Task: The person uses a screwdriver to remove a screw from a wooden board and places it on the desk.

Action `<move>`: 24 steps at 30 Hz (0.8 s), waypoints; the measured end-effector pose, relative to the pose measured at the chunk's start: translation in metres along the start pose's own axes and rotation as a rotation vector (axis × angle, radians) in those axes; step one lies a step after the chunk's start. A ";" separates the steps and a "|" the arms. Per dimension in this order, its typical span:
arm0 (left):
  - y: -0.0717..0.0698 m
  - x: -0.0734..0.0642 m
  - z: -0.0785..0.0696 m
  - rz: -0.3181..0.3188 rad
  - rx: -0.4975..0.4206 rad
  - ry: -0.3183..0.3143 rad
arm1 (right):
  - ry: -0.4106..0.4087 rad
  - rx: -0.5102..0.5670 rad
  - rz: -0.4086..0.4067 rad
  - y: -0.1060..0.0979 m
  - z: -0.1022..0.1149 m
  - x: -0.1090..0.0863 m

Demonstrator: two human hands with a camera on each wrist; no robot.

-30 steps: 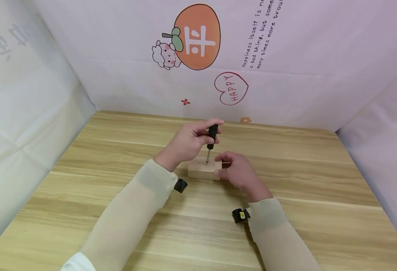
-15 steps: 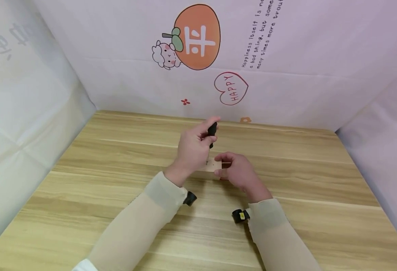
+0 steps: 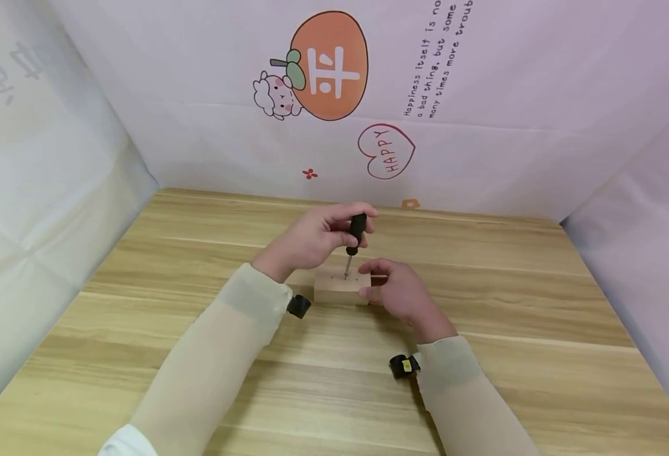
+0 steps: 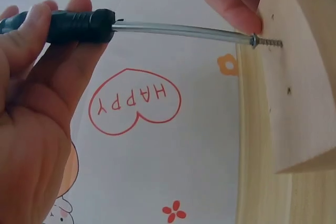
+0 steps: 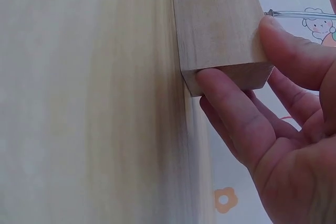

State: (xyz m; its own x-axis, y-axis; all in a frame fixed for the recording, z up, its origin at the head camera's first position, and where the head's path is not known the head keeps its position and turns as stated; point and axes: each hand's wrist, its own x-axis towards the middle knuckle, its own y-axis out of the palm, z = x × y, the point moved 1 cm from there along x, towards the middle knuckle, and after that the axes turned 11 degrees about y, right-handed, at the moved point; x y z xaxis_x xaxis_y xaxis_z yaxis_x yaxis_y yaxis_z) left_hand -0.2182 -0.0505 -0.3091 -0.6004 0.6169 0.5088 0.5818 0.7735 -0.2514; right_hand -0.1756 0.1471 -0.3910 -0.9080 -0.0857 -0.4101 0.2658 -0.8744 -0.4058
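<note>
A pale wooden block [image 3: 341, 295] rests on the tabletop, with small dark holes in its upper face. A screw [image 4: 269, 41] stands partly sunk in that face, its threads showing below the head. My left hand [image 3: 312, 238] grips the black handle of a screwdriver [image 3: 358, 227] between thumb and fingers, and the shaft [image 4: 184, 29] meets the screw head. At the block's right end my right hand [image 3: 401, 290] holds it, thumb and fingers on its sides and end, as the right wrist view shows.
The wood-grain table [image 3: 312, 392] runs up to a white printed cloth [image 3: 209, 145] at the back, with more cloth at both sides. Black wrist cameras [image 3: 299, 306] hang under each wrist near the tabletop.
My left hand turned in over the block half a second ago, hiding its left part, and has now swung back left, still holding the screwdriver. The right hand keeps its grip.
</note>
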 end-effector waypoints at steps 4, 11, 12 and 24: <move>0.004 -0.001 -0.001 -0.093 0.033 -0.018 | -0.014 -0.007 -0.005 0.001 0.000 0.002; 0.024 -0.005 -0.009 -0.356 0.190 -0.058 | -0.015 0.001 -0.018 0.003 -0.001 0.003; 0.027 -0.006 -0.010 -0.398 0.236 -0.056 | -0.012 0.008 -0.015 0.003 0.000 0.003; 0.015 -0.003 -0.009 -0.073 0.075 -0.026 | -0.019 -0.016 -0.002 0.000 0.000 0.003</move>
State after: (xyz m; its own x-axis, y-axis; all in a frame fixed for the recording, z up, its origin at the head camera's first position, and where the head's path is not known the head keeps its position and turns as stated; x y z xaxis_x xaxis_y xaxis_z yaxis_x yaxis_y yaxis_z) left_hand -0.2033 -0.0422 -0.3071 -0.6544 0.5616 0.5063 0.4941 0.8245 -0.2758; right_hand -0.1779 0.1467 -0.3927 -0.9143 -0.0932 -0.3941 0.2692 -0.8669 -0.4196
